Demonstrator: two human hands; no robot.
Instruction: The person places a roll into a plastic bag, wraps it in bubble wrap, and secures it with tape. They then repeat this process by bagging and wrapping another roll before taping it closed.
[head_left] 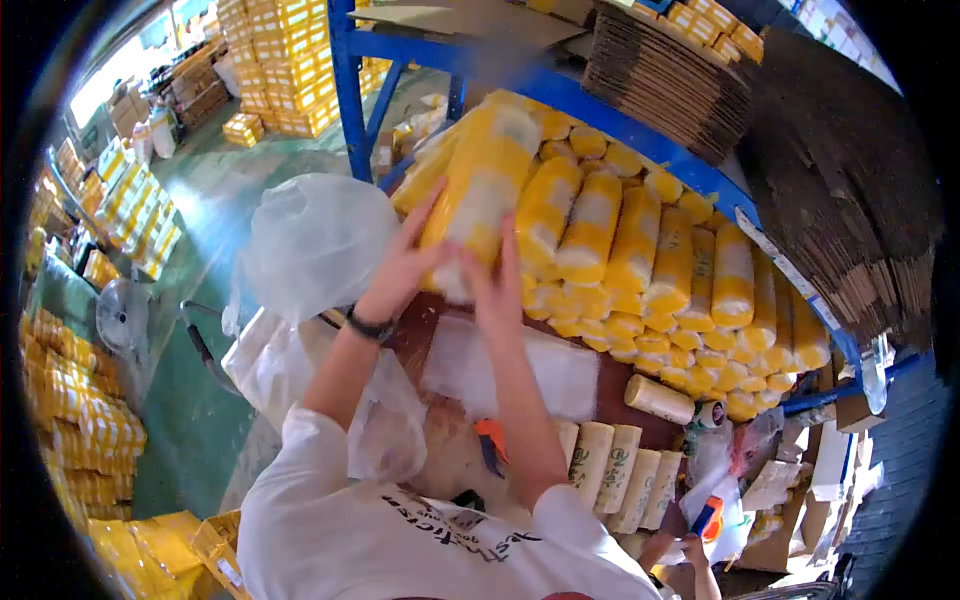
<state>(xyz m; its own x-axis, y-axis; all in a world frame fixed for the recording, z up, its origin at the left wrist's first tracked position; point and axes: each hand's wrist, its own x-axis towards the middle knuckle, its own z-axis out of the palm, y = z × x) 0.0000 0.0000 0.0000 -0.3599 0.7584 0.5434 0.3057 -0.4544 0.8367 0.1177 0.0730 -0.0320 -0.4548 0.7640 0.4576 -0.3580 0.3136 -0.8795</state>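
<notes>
A yellow and white wrapped package (485,170) stands tilted at the left end of a big stack of similar yellow rolls (665,260). My left hand (405,265) holds its left side, a dark band on the wrist. Against its lower right side rests my right hand (492,280), fingers pointing up. Below my hands lies a white sheet (560,372) on the brown table. Several cream rolls with green print (618,468) lie at the right of my right forearm, and one more cream roll (658,399) lies above them.
A clear plastic bag (318,240) bulges at my left. An orange and blue tool (491,445) lies near my body. Blue shelf bars (640,130) run behind the stack, with flattened cardboard (665,85) above. Another person's hands (690,552) are at lower right, near an orange tape dispenser (710,518).
</notes>
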